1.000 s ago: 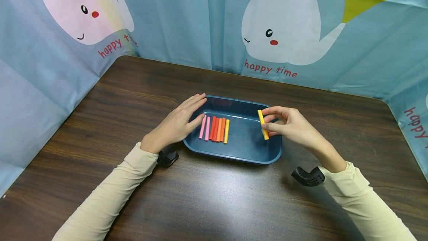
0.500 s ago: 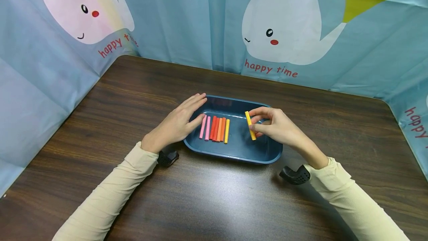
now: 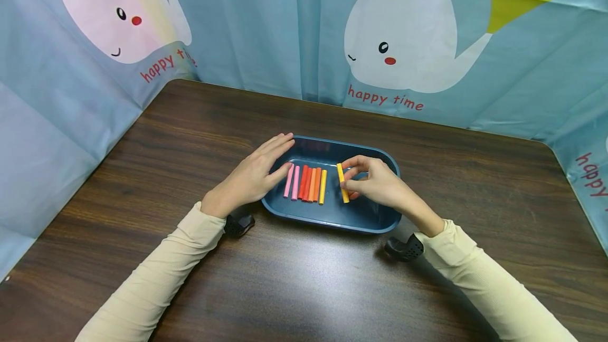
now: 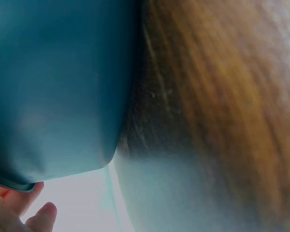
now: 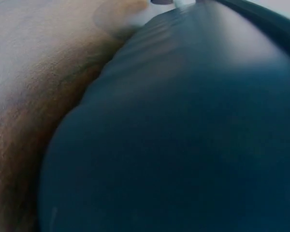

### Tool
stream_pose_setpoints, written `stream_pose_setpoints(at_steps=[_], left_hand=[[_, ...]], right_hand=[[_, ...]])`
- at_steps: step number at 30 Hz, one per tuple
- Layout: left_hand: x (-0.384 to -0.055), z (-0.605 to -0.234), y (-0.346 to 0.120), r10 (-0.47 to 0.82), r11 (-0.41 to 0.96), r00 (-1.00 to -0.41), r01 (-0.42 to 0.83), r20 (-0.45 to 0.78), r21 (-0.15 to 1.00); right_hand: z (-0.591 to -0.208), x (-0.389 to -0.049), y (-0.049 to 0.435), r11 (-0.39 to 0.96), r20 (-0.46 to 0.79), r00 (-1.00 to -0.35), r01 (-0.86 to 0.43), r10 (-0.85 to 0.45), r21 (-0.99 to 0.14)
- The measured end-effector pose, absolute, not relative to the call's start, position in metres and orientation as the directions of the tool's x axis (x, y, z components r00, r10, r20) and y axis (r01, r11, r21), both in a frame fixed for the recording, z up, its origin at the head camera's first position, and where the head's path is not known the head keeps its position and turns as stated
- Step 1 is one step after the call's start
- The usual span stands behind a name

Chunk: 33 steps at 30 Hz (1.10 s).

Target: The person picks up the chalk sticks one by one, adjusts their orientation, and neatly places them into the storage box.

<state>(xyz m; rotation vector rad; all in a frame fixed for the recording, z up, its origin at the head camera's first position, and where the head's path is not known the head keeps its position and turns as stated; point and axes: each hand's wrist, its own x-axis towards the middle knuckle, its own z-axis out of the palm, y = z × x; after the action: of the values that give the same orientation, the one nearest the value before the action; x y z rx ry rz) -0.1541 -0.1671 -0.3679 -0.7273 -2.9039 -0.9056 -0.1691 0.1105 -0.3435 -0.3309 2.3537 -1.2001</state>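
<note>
My right hand [image 3: 377, 183] pinches a yellow crayon [image 3: 343, 182] between thumb and fingertips, over the middle of a dark blue tray [image 3: 380, 226]. To its left, a row of crayons lies side by side on the tray floor: pink ones [image 3: 295, 182], red ones [image 3: 303, 182], orange ones [image 3: 314, 184] and, at the right end, another yellow crayon [image 3: 322, 187]. My left hand [image 3: 252, 173] rests on the tray's left end, fingers extended along the rim and thumb near the outermost pink crayon. In the left wrist view, fingertips [image 4: 46, 215] show beside the tray's corner.
The tray stands on a dark wood-grain table [image 3: 214, 120]. Behind and beside the table hangs a light blue curtain [image 3: 266, 30] with printed whales. The tray's outer wall [image 5: 183, 145] fills most of the right wrist view.
My right hand has moved left with the yellow crayon, from the tray's right end toward the row. The left hand and the lying crayons have stayed in place.
</note>
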Motion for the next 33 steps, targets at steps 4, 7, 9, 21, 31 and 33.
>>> stream_pose_setpoints(at_steps=[4,7,9,21,31,33], left_hand=[[-0.154,-0.368,-0.167,0.431,0.717,-0.889,0.44,0.153,0.541],[-0.154,-0.368,-0.167,0.43,0.717,-0.89,0.439,0.153,0.541],[-0.154,-0.368,-0.167,0.428,0.719,-0.89,0.439,0.153,0.54],[-0.154,-0.367,-0.167,0.427,0.726,-0.893,0.433,0.143,0.535],[-0.154,-0.367,-0.167,0.426,0.734,-0.895,0.429,0.137,0.527],[-0.154,-0.367,-0.167,0.426,0.732,-0.894,0.432,0.14,0.527]], right_hand=[[-0.347,-0.169,0.105,0.584,-0.319,-0.853,0.022,-0.412,-0.812],[-0.351,-0.169,0.103,0.58,-0.333,-0.847,0.037,-0.413,-0.814],[-0.353,-0.169,0.101,0.578,-0.341,-0.844,0.045,-0.415,-0.815],[-0.356,-0.17,0.098,0.586,-0.356,-0.843,0.061,-0.403,-0.808],[-0.359,-0.17,0.096,0.545,-0.353,-0.843,0.087,-0.406,-0.834],[-0.359,-0.17,0.096,0.529,-0.345,-0.842,0.085,-0.414,-0.844]])
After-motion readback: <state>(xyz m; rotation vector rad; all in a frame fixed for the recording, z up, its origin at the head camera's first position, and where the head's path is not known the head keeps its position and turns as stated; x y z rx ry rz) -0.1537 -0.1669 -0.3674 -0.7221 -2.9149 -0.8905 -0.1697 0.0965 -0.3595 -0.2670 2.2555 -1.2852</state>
